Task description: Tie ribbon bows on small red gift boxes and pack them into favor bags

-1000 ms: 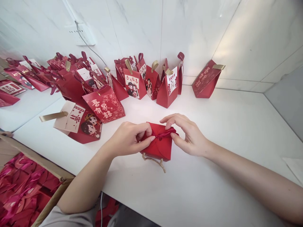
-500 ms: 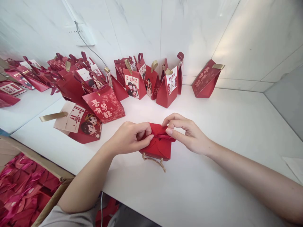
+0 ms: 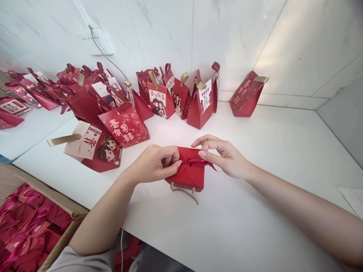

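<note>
"Starting at the left?"
"With a carton (image 3: 64, 240) below the tabletop (image 3: 255, 211), ribboned red packages (image 3: 25, 226) inside. Then, crowded toward the wall (image 3: 227, 37), printed gift boxes (image 3: 129, 126)."
"And in the middle?"
"Pinching with the left hand (image 3: 153, 163): fingers together, clamped on the left part of a ribbon (image 3: 202, 163)."
"Tied round what?"
"Across a small red box (image 3: 188, 179), flat on the tabletop between both hands, rope handle (image 3: 184, 192) on the near side."
"And with the right hand (image 3: 228, 160)?"
"Bent over the ribbon's right side, thumb very close; cannot tell whether clamped on it or not."
"Judging the step?"
"Apparently adjusting the ribbon."
"Calling for what next?"
"Probably a steady left pinch, plus a gentle, even pull rightward without denting the red box."
</note>
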The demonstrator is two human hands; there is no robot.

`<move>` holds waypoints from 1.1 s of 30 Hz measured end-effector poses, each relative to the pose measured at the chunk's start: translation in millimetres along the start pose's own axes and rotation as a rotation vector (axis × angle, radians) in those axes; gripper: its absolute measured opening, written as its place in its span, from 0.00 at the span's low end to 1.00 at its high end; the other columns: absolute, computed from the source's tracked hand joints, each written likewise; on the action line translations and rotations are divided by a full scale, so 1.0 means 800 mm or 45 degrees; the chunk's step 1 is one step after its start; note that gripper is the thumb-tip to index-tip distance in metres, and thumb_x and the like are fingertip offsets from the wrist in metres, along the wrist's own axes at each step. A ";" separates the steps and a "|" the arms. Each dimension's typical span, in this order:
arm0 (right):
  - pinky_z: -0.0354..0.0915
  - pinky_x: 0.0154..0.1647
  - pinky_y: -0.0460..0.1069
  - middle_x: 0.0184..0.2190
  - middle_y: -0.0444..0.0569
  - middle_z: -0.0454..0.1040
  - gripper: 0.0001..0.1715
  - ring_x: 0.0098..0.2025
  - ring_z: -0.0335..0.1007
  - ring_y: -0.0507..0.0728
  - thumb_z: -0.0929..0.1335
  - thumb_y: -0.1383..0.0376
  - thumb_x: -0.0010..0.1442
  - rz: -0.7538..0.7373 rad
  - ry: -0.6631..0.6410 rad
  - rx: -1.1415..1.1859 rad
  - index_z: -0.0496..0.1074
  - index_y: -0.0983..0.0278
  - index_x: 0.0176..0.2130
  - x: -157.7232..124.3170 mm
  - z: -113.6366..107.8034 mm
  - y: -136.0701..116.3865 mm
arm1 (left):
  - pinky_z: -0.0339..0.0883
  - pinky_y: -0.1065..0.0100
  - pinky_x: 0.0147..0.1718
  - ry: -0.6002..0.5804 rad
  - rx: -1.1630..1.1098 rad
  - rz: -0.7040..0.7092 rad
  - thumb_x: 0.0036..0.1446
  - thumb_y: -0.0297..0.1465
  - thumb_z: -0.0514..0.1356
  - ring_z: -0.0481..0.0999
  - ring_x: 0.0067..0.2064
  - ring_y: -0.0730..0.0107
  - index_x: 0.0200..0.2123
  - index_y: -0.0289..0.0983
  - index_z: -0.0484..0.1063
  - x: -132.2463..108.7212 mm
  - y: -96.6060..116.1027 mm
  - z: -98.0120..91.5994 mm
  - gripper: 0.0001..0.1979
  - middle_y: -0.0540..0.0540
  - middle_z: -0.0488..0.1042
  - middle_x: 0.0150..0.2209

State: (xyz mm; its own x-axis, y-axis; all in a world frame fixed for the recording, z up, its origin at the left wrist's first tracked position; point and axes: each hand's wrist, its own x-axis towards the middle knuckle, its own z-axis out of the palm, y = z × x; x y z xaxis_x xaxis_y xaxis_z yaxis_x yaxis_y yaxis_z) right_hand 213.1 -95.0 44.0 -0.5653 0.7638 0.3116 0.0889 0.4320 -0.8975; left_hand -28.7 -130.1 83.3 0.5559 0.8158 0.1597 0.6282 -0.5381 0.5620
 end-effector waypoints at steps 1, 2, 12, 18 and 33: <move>0.65 0.51 0.54 0.47 0.49 0.73 0.14 0.47 0.70 0.56 0.66 0.61 0.65 0.008 0.003 0.025 0.69 0.62 0.28 0.001 0.000 0.001 | 0.54 0.76 0.22 -0.002 -0.011 -0.002 0.56 0.26 0.57 0.56 0.20 0.81 0.26 0.38 0.62 0.000 0.000 0.000 0.07 0.58 0.59 0.17; 0.65 0.51 0.54 0.47 0.49 0.73 0.15 0.47 0.70 0.56 0.66 0.60 0.65 0.020 0.008 0.049 0.68 0.62 0.27 0.001 0.000 0.002 | 0.54 0.76 0.21 -0.009 -0.028 -0.005 0.55 0.26 0.57 0.56 0.20 0.81 0.25 0.38 0.62 0.000 -0.001 -0.001 0.08 0.58 0.59 0.17; 0.65 0.50 0.53 0.45 0.49 0.73 0.14 0.48 0.70 0.56 0.67 0.58 0.64 0.060 0.031 0.112 0.69 0.62 0.28 0.002 0.003 0.005 | 0.55 0.75 0.18 -0.323 -0.358 -0.142 0.60 0.30 0.57 0.62 0.19 0.81 0.24 0.36 0.63 -0.005 -0.011 -0.023 0.11 0.54 0.65 0.19; 0.63 0.54 0.55 0.47 0.49 0.73 0.17 0.50 0.70 0.59 0.68 0.53 0.63 0.147 0.015 0.252 0.74 0.62 0.29 0.002 -0.001 0.001 | 0.54 0.72 0.23 -0.072 -0.307 -0.138 0.60 0.34 0.60 0.58 0.24 0.77 0.24 0.36 0.64 -0.002 -0.019 -0.028 0.14 0.53 0.61 0.22; 0.64 0.56 0.57 0.55 0.50 0.69 0.14 0.56 0.68 0.61 0.67 0.55 0.63 0.225 -0.158 0.389 0.77 0.61 0.33 0.003 -0.001 0.000 | 0.61 0.61 0.55 -0.066 -0.204 0.048 0.63 0.32 0.57 0.69 0.54 0.63 0.27 0.37 0.66 0.008 -0.017 -0.010 0.12 0.45 0.69 0.53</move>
State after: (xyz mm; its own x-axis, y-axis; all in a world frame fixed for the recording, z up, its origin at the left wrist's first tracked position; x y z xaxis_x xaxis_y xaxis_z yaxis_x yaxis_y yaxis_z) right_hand 212.2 -92.7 44.6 -0.6598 0.7418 0.1201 -0.0441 0.1213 -0.9916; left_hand -37.7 -115.7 82.9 0.6072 0.7815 0.1432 0.5140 -0.5239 0.6792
